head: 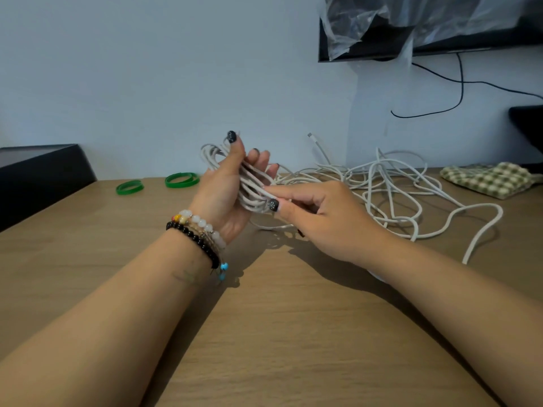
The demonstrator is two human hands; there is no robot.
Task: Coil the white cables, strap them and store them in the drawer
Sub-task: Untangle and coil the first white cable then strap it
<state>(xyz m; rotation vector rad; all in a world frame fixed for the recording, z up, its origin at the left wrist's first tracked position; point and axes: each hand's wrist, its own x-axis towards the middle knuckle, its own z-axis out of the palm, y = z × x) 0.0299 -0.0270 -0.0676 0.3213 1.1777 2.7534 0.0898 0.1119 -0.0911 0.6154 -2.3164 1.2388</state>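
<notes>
White cable coil [246, 183] in L hand [226, 198] grip, long axis upper-left/lower-right; R hand [320, 218] pinching strand.

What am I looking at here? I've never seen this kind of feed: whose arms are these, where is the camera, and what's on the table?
There is no machine: one camera worn on a person's head looks forward and down at their own bare arms. The left hand, with bead bracelets on its wrist, holds a partly wound coil of white cable. The right hand pinches a strand at that coil. On the wooden table behind it lies a loose tangle of white cable, two green straps to the left, and a checked cloth at the far right. A dark box sits at the left edge.
</notes>
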